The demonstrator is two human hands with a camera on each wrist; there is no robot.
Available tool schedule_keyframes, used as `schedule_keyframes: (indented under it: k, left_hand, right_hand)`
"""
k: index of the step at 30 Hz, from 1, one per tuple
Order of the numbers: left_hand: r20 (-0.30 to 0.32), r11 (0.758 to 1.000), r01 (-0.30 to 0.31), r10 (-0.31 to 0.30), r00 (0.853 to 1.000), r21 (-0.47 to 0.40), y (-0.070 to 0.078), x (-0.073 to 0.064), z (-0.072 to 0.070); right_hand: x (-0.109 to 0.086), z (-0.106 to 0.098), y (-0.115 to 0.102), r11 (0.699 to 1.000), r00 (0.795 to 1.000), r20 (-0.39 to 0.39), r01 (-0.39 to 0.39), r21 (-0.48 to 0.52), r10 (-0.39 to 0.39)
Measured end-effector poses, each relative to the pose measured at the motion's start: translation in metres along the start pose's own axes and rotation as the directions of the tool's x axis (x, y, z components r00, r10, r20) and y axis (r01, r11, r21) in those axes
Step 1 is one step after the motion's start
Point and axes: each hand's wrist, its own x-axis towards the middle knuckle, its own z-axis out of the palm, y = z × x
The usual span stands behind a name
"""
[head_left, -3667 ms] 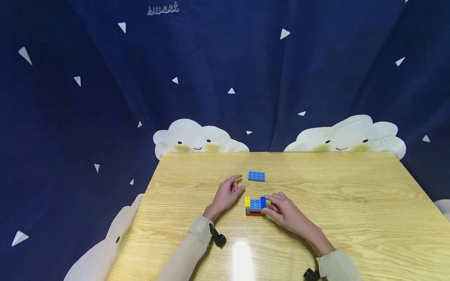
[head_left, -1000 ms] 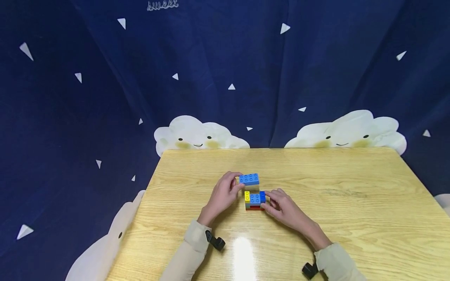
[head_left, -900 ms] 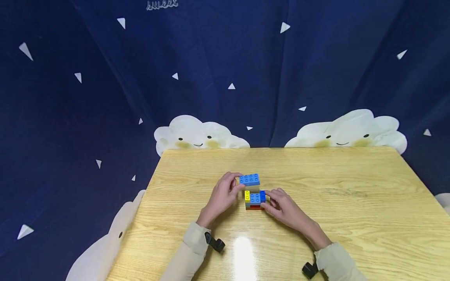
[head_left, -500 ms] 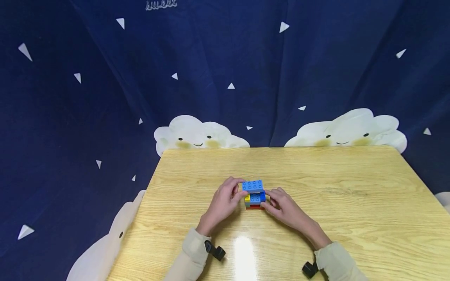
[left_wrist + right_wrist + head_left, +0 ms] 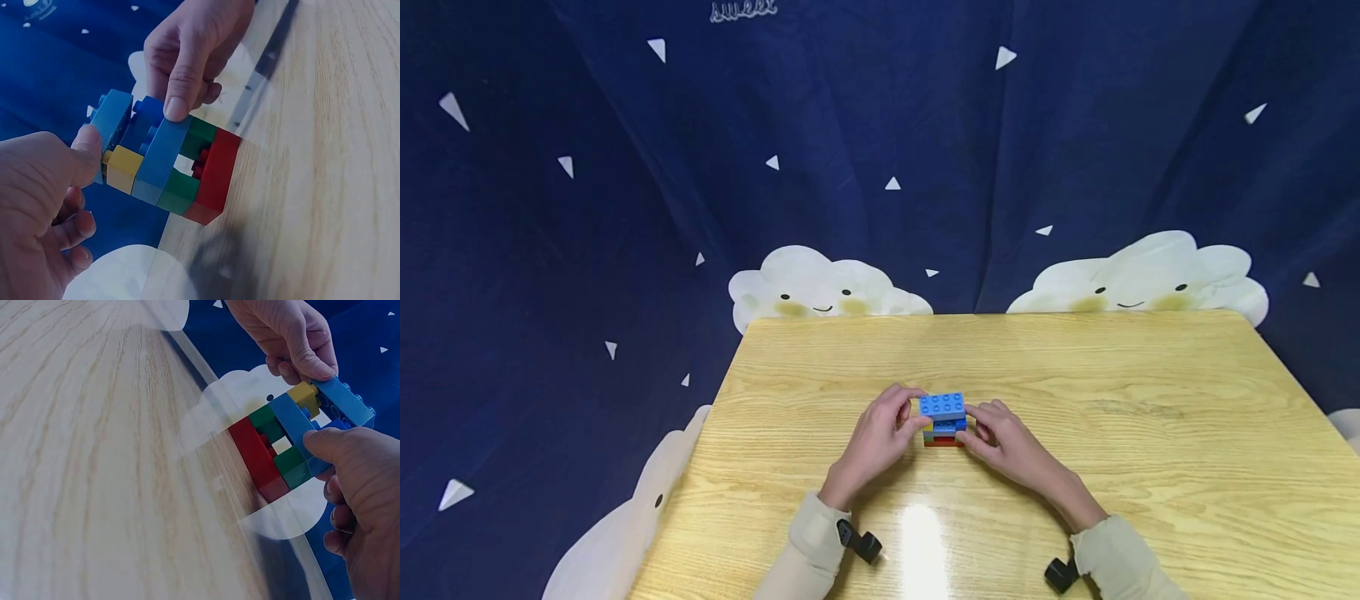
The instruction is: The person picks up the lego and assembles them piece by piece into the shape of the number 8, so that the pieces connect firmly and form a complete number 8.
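My left hand [image 5: 874, 433] pinches a light blue brick [image 5: 942, 406] between thumb and fingers, just above a small brick stack. That stack has a red brick [image 5: 215, 178] at its base, then two green bricks [image 5: 179, 192] with a gap between them. Over these lies another light blue brick [image 5: 159, 162], topped by a yellow brick [image 5: 123, 169] on the left and a dark blue brick [image 5: 149, 112] on the right. Whether the held brick touches the yellow brick's studs, I cannot tell. My right hand [image 5: 1018, 450] grips the stack's right side, its thumb on the lower light blue brick [image 5: 294, 425].
The stack stands on a wooden table [image 5: 1120, 392]. Behind it hangs a dark blue curtain [image 5: 880, 125] with white triangles and clouds. Black wrist cameras are strapped at both sleeves [image 5: 812, 533].
My left hand has picked up the light blue brick from behind the stack and brought it nearer, over the top. My right hand keeps its grip on the stack.
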Motion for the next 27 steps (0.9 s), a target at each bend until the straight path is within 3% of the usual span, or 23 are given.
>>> schedule_keyframes:
  k: [8, 17, 27]
  left_hand:
    - [0.008, 1.0, -0.02, 0.02, 1.0, 0.009, -0.0004, -0.0001, -0.0003]
    - [0.023, 0.997, -0.028, 0.026, 0.999, 0.078, 0.0037, 0.0022, -0.0024]
    - [-0.018, 0.982, -0.069, 0.073, 0.997, 0.175, 0.0041, 0.003, 0.0023]
  right_hand:
    - [0.0004, 0.0005, -0.0003, 1.0, 1.0, -0.012, 0.016, 0.003, -0.015]
    - [-0.001, 0.0039, 0.0016, 1.0, 1.0, -0.008, 0.014, 0.002, -0.014]
    - [-0.0019, 0.0024, -0.0019, 0.999, 0.999, 0.012, -0.043, -0.009, 0.043]
